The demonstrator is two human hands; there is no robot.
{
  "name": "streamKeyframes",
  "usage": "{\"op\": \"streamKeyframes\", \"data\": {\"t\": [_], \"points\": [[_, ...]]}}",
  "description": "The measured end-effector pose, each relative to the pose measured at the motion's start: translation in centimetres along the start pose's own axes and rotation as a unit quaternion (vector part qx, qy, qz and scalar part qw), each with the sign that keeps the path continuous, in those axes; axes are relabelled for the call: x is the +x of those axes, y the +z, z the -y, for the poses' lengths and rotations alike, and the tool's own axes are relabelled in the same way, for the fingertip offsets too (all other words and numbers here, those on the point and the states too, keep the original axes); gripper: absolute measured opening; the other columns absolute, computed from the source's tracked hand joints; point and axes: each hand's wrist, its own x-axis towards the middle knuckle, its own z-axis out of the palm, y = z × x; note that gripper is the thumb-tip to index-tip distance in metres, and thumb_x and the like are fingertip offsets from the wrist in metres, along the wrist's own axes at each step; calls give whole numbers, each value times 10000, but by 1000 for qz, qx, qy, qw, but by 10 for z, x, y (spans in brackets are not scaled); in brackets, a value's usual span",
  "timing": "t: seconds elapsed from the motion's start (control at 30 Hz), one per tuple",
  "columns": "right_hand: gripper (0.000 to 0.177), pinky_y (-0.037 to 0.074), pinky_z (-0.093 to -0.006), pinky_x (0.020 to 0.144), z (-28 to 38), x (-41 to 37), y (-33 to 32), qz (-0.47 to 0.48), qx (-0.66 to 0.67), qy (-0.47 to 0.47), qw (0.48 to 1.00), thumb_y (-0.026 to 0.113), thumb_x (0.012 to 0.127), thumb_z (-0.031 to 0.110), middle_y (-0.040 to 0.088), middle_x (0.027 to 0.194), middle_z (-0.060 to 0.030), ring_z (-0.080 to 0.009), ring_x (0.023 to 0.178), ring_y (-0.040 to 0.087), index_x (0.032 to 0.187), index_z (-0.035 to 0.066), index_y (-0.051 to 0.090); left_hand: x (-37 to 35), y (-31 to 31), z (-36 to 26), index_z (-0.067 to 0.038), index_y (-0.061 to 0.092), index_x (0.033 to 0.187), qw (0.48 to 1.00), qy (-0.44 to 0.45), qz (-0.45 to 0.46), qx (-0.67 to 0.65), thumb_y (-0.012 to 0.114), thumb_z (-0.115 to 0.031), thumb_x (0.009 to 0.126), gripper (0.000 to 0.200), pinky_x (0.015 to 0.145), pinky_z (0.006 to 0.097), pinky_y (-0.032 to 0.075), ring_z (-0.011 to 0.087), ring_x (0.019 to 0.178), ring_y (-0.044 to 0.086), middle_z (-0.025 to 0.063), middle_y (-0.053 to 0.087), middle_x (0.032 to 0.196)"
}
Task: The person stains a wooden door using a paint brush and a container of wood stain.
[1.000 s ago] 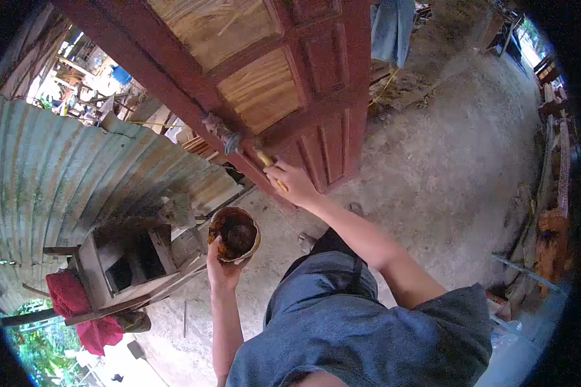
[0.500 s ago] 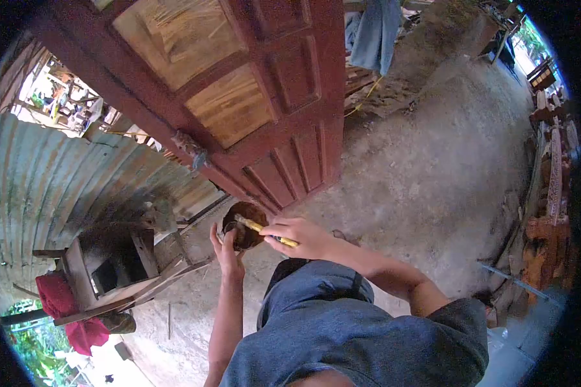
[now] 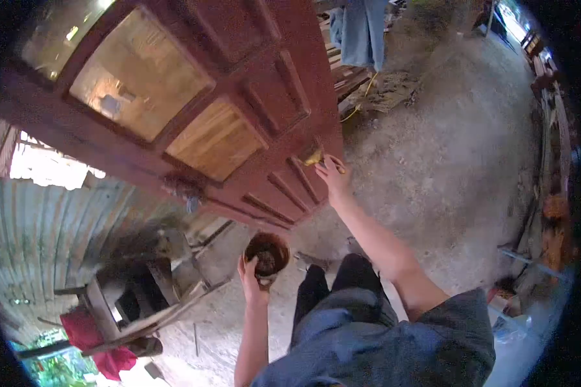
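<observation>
A round container (image 3: 279,242) with a dark reddish-brown inside is held by my left hand (image 3: 254,284), the thumb over its rim. My right hand (image 3: 332,175) is closed round a yellow-handled brush (image 3: 313,157), its head at the surface of the reddish-brown panelled door (image 3: 265,169), near the right edge. Whether the bristles touch the door cannot be made out. Pale wood-coloured panels (image 3: 217,138) are set into the door, and a latch or lock (image 3: 190,197) sits on its lower left edge.
Corrugated metal sheeting (image 3: 58,238) stands at the left, with a wooden frame (image 3: 103,303) and red cloth (image 3: 87,332) below it. A blue-grey cloth (image 3: 361,35) hangs behind the door. Concrete floor (image 3: 439,174) extends right, towards piled wood (image 3: 552,142).
My right hand has moved the brush out of the container, up and right to the door. My left hand and the container appear lower and further right. The view has shifted.
</observation>
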Motion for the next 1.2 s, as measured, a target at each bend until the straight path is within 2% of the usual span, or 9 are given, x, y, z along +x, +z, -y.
{"op": "streamKeyframes", "data": {"t": [0.13, 0.23, 0.43, 0.73, 0.93, 1.0, 1.03, 1.1, 1.2], "points": [[300, 582, -379, 875, -26, 23, -6, -103, 105, 20, 989, 606, 973, 187, 604, 1114, -152, -297, 993, 674, 1176, -30, 563, 6, -2, 4, -290, 324, 1448, 998, -60, 4, -1, 661, -277, 865, 673, 821, 505, 512, 297, 1216, 504, 68, 440, 1391], [299, 583, -386, 887, -42, 39, -42, -59, -21, 38, 997, 602, 976, 185, 591, 1170, -158, -293, 1000, 673, 1179, -29, 554, 19, 6, 8, -297, 315, 1456, 997, -73, 32, 16, 652, -279, 872, 674, 823, 506, 515, 299, 1219, 502, 66, 437, 1399], [302, 592, -373, 837, 75, 34, 17, 19, 44, -212, 976, 595, 975, 195, 631, 1137, -138, -278, 984, 685, 1175, -31, 583, 15, 33, -2, -291, 314, 1466, 997, -42, 35, 44, 640, -251, 873, 678, 850, 502, 507, 267, 1251, 479, 48, 431, 1420], [383, 570, -386, 905, 69, 116, -73, 68, 62, -76, 993, 611, 972, 286, 634, 1131, -128, -291, 962, 693, 1204, -14, 556, 3, 97, 74, -276, 349, 1433, 998, 6, 7, -63, 629, -255, 874, 626, 844, 487, 529, 273, 1246, 491, 42, 458, 1384], [222, 562, -332, 869, 81, 158, -130, 137, -231, -75, 960, 651, 943, 154, 678, 1096, -125, -271, 976, 693, 1129, 32, 654, -7, 158, 159, -287, 377, 1390, 989, -96, -11, -112, 614, -279, 895, 549, 907, 567, 488, 302, 1259, 474, 58, 431, 1386], [200, 564, -341, 873, 132, 134, -89, 233, -432, -458, 741, 699, 879, 90, 684, 1121, -137, -296, 995, 686, 1071, 36, 688, -8, 160, 189, -295, 387, 1371, 981, -106, 63, -151, 613, -305, 901, 521, 924, 604, 457, 299, 1281, 448, 56, 418, 1395], [200, 564, -341, 873, 145, 128, -72, 236, -435, -455, 740, 699, 879, 90, 684, 1121, -137, -296, 995, 686, 1071, 36, 688, -15, 169, 189, -300, 385, 1374, 980, -112, 54, -156, 616, -326, 905, 524, 924, 607, 450, 294, 1297, 431, 52, 426, 1391], [261, 562, -373, 904, 161, 126, -46, 273, -420, -641, 581, 721, 832, 94, 661, 1186, -149, -324, 1075, 654, 1082, 34, 679, -17, 169, 196, -301, 377, 1385, 980, -109, 75, -151, 616, -322, 904, 538, 934, 609, 441, 293, 1298, 430, 51, 425, 1395], [276, 562, -371, 919, 127, 153, -60, 349, -431, -692, 462, 721, 816, 83, 623, 1262, -152, -308, 1173, 608, 1084, 35, 673, 9, 172, 207, -304, 359, 1409, 984, -90, 92, -127, 613, -298, 898, 570, 945, 613, 428, 301, 1288, 449, 51, 421, 1403]]}}
